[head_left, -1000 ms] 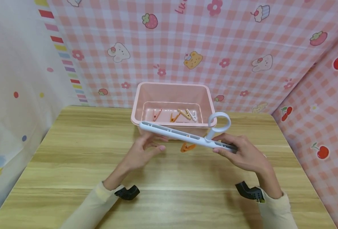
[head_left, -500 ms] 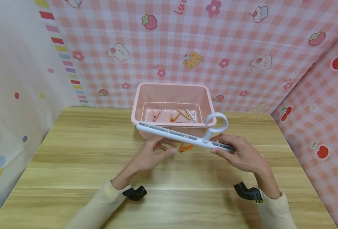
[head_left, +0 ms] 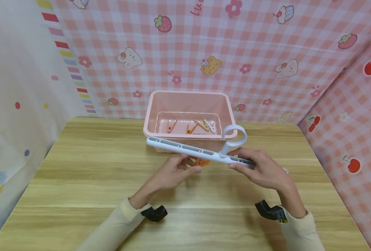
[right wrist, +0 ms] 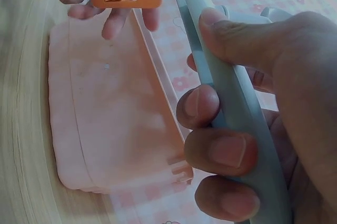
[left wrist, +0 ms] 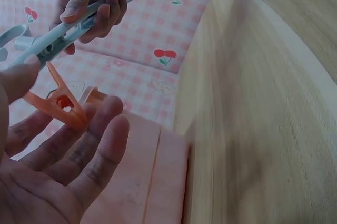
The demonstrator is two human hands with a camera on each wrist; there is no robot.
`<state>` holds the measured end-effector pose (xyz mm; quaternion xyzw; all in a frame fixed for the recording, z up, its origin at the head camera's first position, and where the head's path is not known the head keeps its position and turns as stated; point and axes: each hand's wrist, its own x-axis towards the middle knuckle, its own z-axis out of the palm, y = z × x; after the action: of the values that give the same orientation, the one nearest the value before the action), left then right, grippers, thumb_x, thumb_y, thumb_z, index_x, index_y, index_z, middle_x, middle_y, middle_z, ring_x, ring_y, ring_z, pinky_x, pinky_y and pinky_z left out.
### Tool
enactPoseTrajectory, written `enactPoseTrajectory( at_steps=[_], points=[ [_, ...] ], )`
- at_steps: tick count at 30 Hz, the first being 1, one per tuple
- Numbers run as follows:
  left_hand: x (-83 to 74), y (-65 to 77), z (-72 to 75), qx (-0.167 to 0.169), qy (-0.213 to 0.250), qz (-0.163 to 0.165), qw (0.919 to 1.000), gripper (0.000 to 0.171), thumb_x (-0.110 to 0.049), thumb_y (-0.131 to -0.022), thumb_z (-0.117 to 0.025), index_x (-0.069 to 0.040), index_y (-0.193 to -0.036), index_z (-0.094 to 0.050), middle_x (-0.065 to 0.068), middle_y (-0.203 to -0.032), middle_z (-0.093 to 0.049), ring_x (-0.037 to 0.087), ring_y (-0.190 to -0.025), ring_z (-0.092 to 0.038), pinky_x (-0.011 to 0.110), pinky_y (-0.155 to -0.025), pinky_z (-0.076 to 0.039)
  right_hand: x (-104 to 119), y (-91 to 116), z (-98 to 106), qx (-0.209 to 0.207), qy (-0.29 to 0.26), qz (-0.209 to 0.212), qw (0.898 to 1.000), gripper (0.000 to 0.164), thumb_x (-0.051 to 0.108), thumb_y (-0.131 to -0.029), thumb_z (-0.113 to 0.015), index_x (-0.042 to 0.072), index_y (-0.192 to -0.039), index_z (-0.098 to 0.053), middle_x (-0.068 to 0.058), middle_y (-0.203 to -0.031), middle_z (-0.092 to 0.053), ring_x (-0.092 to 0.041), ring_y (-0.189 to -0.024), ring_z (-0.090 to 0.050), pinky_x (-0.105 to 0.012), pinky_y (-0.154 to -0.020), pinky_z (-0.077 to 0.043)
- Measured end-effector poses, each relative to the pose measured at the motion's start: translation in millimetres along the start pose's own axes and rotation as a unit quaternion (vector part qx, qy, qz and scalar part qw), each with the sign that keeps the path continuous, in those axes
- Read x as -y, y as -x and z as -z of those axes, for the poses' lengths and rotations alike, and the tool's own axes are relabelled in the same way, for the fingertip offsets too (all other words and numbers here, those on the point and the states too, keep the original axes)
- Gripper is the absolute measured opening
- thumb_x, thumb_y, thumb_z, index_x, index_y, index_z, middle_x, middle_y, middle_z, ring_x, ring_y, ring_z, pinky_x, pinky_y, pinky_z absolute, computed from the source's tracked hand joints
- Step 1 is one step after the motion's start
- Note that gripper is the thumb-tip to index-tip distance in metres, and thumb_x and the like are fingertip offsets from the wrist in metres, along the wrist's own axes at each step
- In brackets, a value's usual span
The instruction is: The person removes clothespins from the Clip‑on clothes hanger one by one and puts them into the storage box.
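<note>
My right hand grips the right end of a pale blue-white slotted hanger bar, thumb on the near side and fingers round the far side. A ring-shaped hook rises from the bar. An orange clip hangs beneath the bar, tilted in the left wrist view. My left hand is at this clip, palm up with fingers loosely spread. Its thumb lies close to one leg of the orange clip, and the fingertips are behind it; whether they touch it is hard to tell.
Behind the bar stands a pink plastic bin on the wooden table. Several clips in pink, orange, tan and white lie on its floor. Patterned cloths enclose the back and sides.
My left hand has moved right, from beside the orange clip up to it. My right hand and the hanger bar have shifted slightly left and down. The bin stays put.
</note>
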<state>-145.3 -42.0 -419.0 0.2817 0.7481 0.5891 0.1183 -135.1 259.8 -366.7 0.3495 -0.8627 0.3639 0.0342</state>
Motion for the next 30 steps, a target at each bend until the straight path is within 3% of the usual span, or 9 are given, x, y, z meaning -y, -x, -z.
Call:
enactPoseTrajectory(
  at_steps=[7,13,16,25,30],
  points=[
    [-1.3,-0.2,-3.3,-0.001,0.013,-0.022,0.9997,0.026,-0.009,-0.101,-0.065,-0.002,-0.125,-0.065,0.019,-0.103,-0.07,0.038,-0.081,-0.069,0.046,-0.069,-0.061,-1.4,0.0,-0.9,0.002,-0.002,0.002,1.0,0.032,0.006,-0.093,-0.074,0.026,-0.118,-0.069,0.014,-0.075,-0.058,0.001,-0.058,-0.044,-0.022,-0.056,-0.042],
    [0.1,-0.6,-3.3,-0.01,0.005,-0.027,0.9996,0.023,-0.01,-0.1,-0.066,-0.003,-0.121,-0.07,0.014,-0.109,-0.072,0.022,-0.089,-0.071,0.029,-0.066,-0.057,-0.5,-0.1,-1.2,0.003,0.001,0.0,1.0,0.031,0.007,-0.094,-0.074,0.026,-0.118,-0.07,0.014,-0.077,-0.059,0.0,-0.061,-0.047,-0.022,-0.058,-0.043],
    [0.8,-0.5,-2.7,-0.016,-0.005,-0.03,0.9994,0.024,-0.01,-0.099,-0.067,-0.003,-0.121,-0.072,0.014,-0.113,-0.074,0.024,-0.097,-0.074,0.022,-0.065,-0.054,-0.3,0.0,-1.0,0.004,0.001,0.002,1.0,0.03,0.007,-0.094,-0.074,0.025,-0.118,-0.07,0.013,-0.076,-0.059,0.0,-0.061,-0.047,-0.022,-0.058,-0.043],
    [-0.9,-0.1,3.2,-0.027,-0.022,-0.036,0.9987,0.024,-0.009,-0.099,-0.067,-0.003,-0.122,-0.072,0.01,-0.118,-0.076,0.015,-0.101,-0.075,0.025,-0.084,-0.058,-1.6,0.7,0.2,0.002,0.005,0.003,1.0,0.033,0.006,-0.093,-0.075,0.027,-0.118,-0.07,0.015,-0.075,-0.057,0.001,-0.06,-0.045,-0.022,-0.058,-0.042],
    [-0.6,0.1,6.3,-0.042,-0.049,-0.058,0.9962,0.023,-0.009,-0.097,-0.069,-0.004,-0.119,-0.073,0.008,-0.116,-0.077,0.011,-0.098,-0.073,0.025,-0.082,-0.059,-1.7,0.6,0.6,0.002,0.003,0.005,1.0,0.033,0.006,-0.093,-0.075,0.026,-0.118,-0.07,0.014,-0.075,-0.057,0.001,-0.06,-0.046,-0.022,-0.057,-0.043]
  ],
)
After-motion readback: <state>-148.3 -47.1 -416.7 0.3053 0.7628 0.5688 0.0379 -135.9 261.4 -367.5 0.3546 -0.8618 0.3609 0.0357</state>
